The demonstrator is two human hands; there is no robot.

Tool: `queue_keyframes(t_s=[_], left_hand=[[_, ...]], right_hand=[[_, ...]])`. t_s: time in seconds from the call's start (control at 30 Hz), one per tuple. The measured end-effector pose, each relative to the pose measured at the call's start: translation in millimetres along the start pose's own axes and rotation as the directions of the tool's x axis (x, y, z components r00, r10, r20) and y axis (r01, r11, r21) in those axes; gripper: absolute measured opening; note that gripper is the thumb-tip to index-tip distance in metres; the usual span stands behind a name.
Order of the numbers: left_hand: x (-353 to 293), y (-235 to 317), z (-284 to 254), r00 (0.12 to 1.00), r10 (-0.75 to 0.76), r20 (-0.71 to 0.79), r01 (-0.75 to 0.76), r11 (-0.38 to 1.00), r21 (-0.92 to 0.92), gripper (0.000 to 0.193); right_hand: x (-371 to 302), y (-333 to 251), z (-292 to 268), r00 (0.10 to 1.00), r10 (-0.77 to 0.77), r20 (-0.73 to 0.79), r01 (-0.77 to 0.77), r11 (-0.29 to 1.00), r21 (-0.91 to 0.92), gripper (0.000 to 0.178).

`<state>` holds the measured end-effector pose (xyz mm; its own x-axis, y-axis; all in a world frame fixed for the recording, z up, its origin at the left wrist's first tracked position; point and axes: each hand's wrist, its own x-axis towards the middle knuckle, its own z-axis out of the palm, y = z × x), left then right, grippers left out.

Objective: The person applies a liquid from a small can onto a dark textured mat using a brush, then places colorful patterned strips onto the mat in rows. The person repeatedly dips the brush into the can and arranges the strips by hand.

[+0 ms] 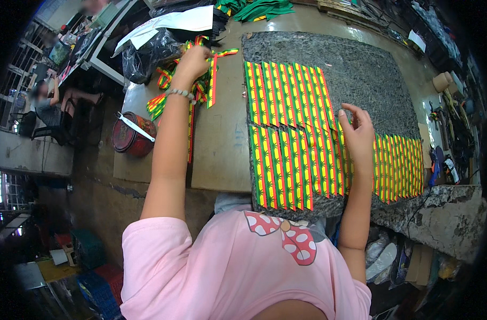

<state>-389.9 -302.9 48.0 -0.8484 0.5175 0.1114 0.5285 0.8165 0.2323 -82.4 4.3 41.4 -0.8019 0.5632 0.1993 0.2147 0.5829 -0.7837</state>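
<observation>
My left hand (194, 63), with a beaded bracelet on its wrist, is closed on a red, yellow and green strip (212, 85) at a loose pile of similar strips (166, 77). Its fingertips are partly hidden. My right hand (359, 129) hovers over the dark, rough board (355, 69), thumb and fingers apart, with nothing seen in it. Beside it, many matching strips with dark leaf shapes lie side by side in two rows, an upper row (288, 93) and a lower row (286, 168). My right forearm hides part of the lower row.
A dark red tin (131, 140) with a white-handled tool (136, 127) across its top stands by my left arm. Black plastic bags (147, 56) and a white sheet (171, 25) lie beyond it. Green cloth pieces (264, 8) rest at the far edge. A person (48, 106) sits far left.
</observation>
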Motion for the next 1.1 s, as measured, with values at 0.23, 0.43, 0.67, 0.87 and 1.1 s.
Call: queue_keyframes(t_s=[0.23,0.43,0.67,0.87,1.1], left_hand=[[-29,-18,13,1.0,-0.019,0.006,0.02,0.997,-0.077,0.026],[-25,15,-18,0.993,0.057,-0.103,-0.082,0.962,-0.259,0.022],[-51,173,-86,0.894,0.275,-0.355,-0.428,0.281,-0.859,0.03],[-58,211,-102,0.92,0.262,-0.291,-0.337,0.153,-0.929,0.041],[-89,207,-40,0.952,0.296,-0.076,-0.149,0.235,-0.961,0.028]], right_hand=[[-9,-24,-31,1.0,0.014,0.023,-0.016,0.996,0.086,0.023],[-11,-42,-64,0.99,-0.101,-0.097,0.113,0.985,0.13,0.022],[19,-91,-31,0.779,-0.597,-0.191,0.607,0.794,-0.004,0.054],[27,-77,-47,0.935,-0.322,0.147,0.195,0.817,0.543,0.032],[28,-38,-68,0.989,-0.099,-0.108,0.138,0.384,0.913,0.015]])
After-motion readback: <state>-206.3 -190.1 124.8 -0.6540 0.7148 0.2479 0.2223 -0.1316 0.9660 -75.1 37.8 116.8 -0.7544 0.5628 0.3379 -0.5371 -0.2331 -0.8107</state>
